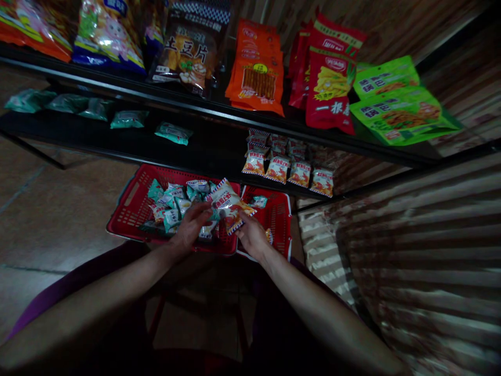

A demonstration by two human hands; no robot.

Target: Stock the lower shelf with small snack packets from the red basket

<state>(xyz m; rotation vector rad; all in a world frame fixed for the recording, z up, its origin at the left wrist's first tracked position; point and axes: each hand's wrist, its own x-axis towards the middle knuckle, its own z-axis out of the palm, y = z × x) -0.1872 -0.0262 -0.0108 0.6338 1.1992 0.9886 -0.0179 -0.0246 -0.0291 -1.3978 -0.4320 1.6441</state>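
My right hand (251, 233) grips the lower right corner of an orange-and-white snack bag (227, 204), which is tilted above the right part of a red basket (127, 209). Just left of that bag, my left hand (192, 224) hovers over the basket with its fingers apart, holding nothing that shows. Several small teal-and-white packets (171, 218) lie heaped in the basket, some partly hidden by my left hand. A second red basket (282, 222) stands against its right side, with a teal packet (259, 201) inside.
On the lower black shelf (219, 156) lie teal packets (128, 119) at left and rows of orange-and-white bags (277, 167) at right. The upper shelf edge (176, 102) carries larger snack bags (258, 73). A corrugated surface (422, 235) stands at right.
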